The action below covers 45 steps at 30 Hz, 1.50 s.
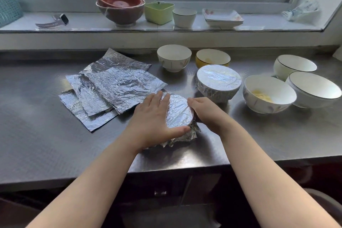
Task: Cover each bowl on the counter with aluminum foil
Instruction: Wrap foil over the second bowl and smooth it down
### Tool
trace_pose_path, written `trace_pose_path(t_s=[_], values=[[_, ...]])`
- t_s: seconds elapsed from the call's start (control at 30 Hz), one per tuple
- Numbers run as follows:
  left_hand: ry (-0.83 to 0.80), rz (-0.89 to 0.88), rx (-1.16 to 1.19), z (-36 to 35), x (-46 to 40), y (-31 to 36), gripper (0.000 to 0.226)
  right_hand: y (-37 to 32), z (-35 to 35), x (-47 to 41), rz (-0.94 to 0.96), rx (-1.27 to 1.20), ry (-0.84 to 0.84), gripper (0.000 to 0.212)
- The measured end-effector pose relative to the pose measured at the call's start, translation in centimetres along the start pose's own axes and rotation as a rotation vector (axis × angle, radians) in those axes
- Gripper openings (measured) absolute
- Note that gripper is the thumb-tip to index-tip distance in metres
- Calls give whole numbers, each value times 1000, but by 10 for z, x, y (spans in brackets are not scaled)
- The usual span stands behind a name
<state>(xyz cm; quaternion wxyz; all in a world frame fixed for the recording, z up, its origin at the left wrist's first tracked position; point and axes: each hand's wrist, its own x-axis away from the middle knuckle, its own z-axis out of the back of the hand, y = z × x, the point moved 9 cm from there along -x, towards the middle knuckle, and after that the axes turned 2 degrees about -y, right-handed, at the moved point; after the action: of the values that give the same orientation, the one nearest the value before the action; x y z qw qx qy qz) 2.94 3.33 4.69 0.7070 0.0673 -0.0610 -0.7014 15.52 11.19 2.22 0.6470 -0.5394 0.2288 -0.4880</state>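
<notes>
A bowl wrapped in aluminum foil (178,112) sits on the steel counter (46,135) between my hands. My left hand (153,116) lies flat on its foil top, with the thumb along the near rim. Fingers of my right hand (205,111) curl round the bowl's right side and press the foil there. Behind stands a second foil-covered bowl (218,79). Several loose foil sheets (118,87) lie to the left. Uncovered are a white bowl (174,57), a yellow bowl (212,57), a white bowl holding yellow food (266,92) and two white bowls (314,89) at the right.
On the windowsill stand stacked red-brown bowls (120,5), a green container (159,12), a white cup (184,16), square plates (222,16), a wristwatch (55,21), a teal basket (8,5) and a plastic bag (301,11). The counter's front edge runs just below my forearms.
</notes>
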Motion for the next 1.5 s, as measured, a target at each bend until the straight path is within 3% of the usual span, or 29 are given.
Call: trace_pose_path(t_s=[0.23, 0.37, 0.47, 0.57, 0.73, 1.03, 1.17, 1.5], values=[[4, 3, -8, -1, 0, 0, 124, 18, -12, 7, -133, -328, -131, 42], [8, -8, -10, 1, 0, 0, 124, 14, -1, 9, -108, -404, -82, 45], [10, -5, 0, 3, 1, 1, 126, 3, 34, 14, 47, -256, 197, 29], [18, -3, 2, 3, 1, 2, 127, -27, 40, 42, 266, 167, 382, 29], [0, 14, 8, 2, 2, 3, 128, -45, 4, 66, 340, 551, 416, 21], [6, 1, -8, 1, 0, 2, 129, -39, 12, 50, 211, 588, 407, 25], [18, -7, -9, 1, -1, 1, 129, -34, 18, 46, 162, 426, 380, 24], [23, 0, -8, 3, 0, 2, 128, -23, 20, 31, 105, 336, 236, 24]])
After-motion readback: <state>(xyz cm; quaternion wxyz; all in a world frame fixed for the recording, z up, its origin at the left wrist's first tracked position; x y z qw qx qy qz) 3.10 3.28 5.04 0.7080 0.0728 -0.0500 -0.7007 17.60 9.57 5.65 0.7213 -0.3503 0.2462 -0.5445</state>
